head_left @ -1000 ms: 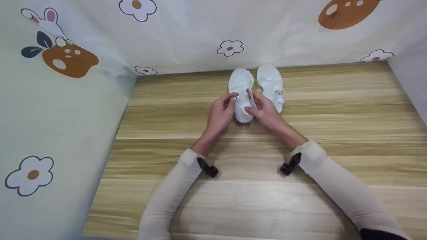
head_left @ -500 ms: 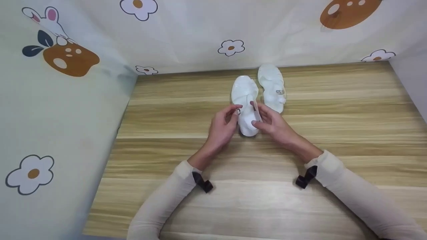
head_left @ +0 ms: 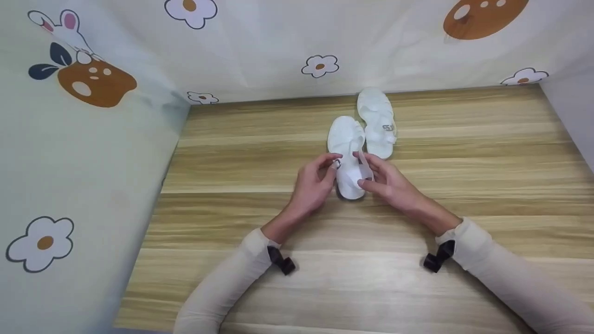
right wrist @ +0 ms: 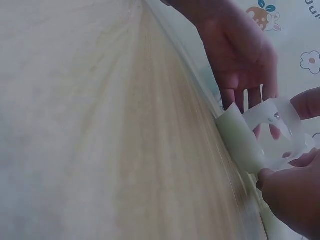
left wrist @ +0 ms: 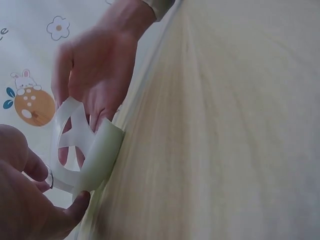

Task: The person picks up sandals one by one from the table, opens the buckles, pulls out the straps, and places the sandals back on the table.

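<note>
A white sandal point(head_left: 345, 139) lies on the wooden surface in the head view, toe pointing away. At its left side my left hand point(head_left: 315, 183) pinches the ankle strap by a small metal buckle point(head_left: 338, 163). My right hand point(head_left: 394, 183) holds the other side, its thumb by the heel and its fingertips at the strap. Both wrist views show the raised heel strap point(left wrist: 70, 120) between the two hands, with the sole's heel end facing the cameras. A second white sandal point(head_left: 373, 104) lies just beyond to the right, its strap buckled point(head_left: 389, 127).
The wood-grain board point(head_left: 260, 134) reaches back to a pale cloth wall point(head_left: 260, 55) printed with flowers and orange shapes. Another such wall point(head_left: 93, 176) rises along the left edge, and a plain pale wall point(head_left: 571, 116) along the right.
Both hands have drawn the near sandal toward me and slightly right, away from the back wall. The other sandal has stayed in place.
</note>
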{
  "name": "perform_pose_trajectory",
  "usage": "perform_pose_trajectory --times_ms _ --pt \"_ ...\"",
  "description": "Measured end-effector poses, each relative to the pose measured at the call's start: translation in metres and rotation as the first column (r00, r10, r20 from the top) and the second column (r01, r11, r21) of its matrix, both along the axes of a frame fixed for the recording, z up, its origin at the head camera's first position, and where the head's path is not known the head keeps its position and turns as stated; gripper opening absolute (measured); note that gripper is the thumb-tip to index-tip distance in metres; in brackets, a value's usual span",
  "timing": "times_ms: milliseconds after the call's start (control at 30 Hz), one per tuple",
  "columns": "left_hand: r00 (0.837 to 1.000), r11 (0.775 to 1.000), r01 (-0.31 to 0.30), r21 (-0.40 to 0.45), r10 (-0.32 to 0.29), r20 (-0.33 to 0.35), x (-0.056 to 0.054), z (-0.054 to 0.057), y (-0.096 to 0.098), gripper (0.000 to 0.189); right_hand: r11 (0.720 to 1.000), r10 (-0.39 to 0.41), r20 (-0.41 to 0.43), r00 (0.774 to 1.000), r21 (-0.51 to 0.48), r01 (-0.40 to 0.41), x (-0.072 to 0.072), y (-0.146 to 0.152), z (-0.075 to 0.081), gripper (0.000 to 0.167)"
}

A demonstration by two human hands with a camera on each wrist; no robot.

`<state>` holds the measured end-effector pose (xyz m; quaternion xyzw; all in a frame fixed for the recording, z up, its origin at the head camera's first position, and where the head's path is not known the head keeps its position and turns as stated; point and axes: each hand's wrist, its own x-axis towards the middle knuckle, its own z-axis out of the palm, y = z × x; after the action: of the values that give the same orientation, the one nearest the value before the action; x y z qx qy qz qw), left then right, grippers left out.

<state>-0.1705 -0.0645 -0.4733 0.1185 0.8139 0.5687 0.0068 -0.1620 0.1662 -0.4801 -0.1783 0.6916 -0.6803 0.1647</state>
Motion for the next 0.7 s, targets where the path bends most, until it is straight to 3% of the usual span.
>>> perform_pose_trajectory --times_ms 200,367,500,600,700 --pt "1.0 1.0 -0.007 -0.008 0.007 0.018 0.003 -0.003 -0.002 0.027 0.999 0.019 -0.005 1.0 0.033 -0.019 0.004 -0.001 -0.001 0.072" --pt "0.999 0.998 0.023 -0.052 -0.022 0.023 0.002 -0.003 -0.002 0.031 0.998 0.008 0.013 1.0 0.067 -0.009 0.005 0.002 0.0 0.071" --pt "0.998 0.998 0.057 -0.032 -0.056 0.043 -0.001 -0.005 -0.003 0.032 0.995 -0.021 0.005 1.0 0.1 0.02 0.002 0.004 0.004 0.07" --pt "0.997 0.997 0.066 -0.029 -0.065 0.038 -0.005 -0.007 -0.007 0.031 0.984 -0.093 -0.071 0.993 0.146 0.103 -0.001 0.004 0.009 0.072" --pt "0.997 0.997 0.073 -0.035 -0.073 0.012 -0.008 -0.009 -0.011 0.03 0.964 -0.171 -0.213 0.962 0.164 0.208 -0.003 0.004 0.014 0.074"
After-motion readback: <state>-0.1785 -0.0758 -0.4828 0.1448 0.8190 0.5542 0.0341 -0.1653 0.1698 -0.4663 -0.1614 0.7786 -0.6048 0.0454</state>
